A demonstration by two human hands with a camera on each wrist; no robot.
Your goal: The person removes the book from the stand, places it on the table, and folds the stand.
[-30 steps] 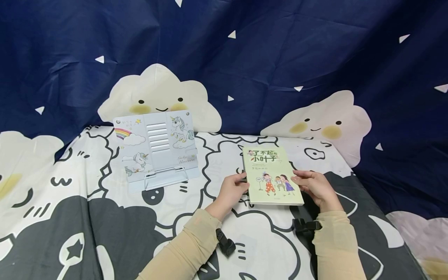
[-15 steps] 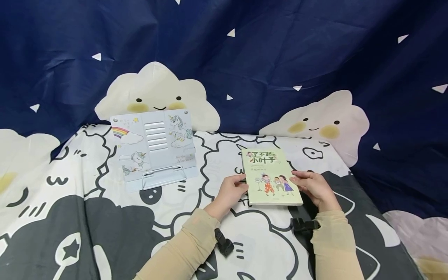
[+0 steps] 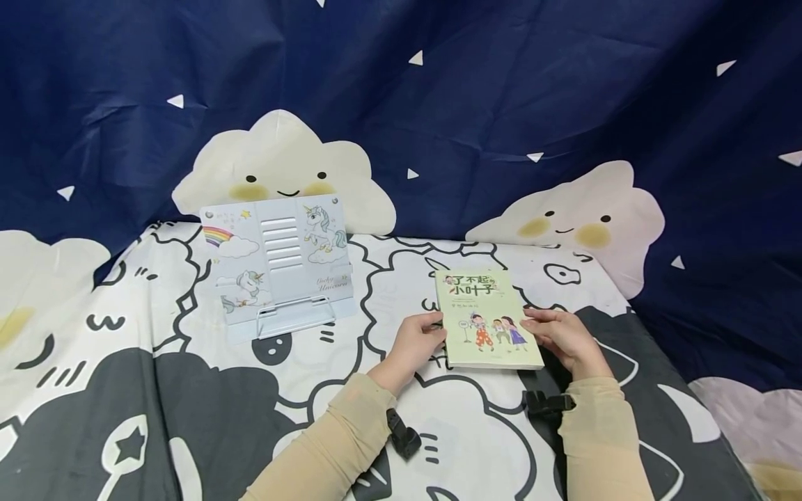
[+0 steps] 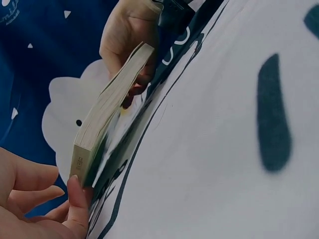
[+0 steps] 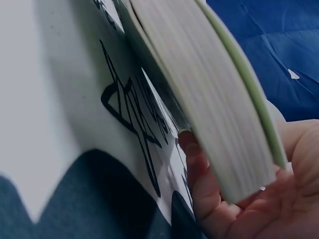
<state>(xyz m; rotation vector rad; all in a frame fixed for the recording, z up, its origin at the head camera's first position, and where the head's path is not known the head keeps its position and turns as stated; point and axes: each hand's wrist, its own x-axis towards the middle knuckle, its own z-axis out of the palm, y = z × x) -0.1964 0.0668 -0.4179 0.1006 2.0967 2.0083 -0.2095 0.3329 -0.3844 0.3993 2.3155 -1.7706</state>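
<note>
A light green paperback book (image 3: 485, 327) with cartoon figures and Chinese characters on its cover is held face up between both hands, close over the patterned cloth. My left hand (image 3: 413, 348) holds its spine side, with a fingertip against the end of the spine (image 4: 79, 162) in the left wrist view. On the opposite side, my right hand (image 3: 567, 341) grips the edge, its curled fingers (image 5: 207, 191) reaching under the book in the right wrist view. A pale blue book stand (image 3: 282, 268) with unicorn and rainbow pictures stands to the left, untouched, its wire ledge facing front.
Black, white and grey sheep-print cloth (image 3: 464, 431) covers the surface. Behind it hangs a dark blue curtain (image 3: 438, 90) with clouds and small white triangles. Black buckled straps (image 3: 404, 433) sit at both wrists.
The book's far edge has dipped slightly, so its cover looks a little shorter. Both hands keep their hold in nearly the same place; the book stand stays put.
</note>
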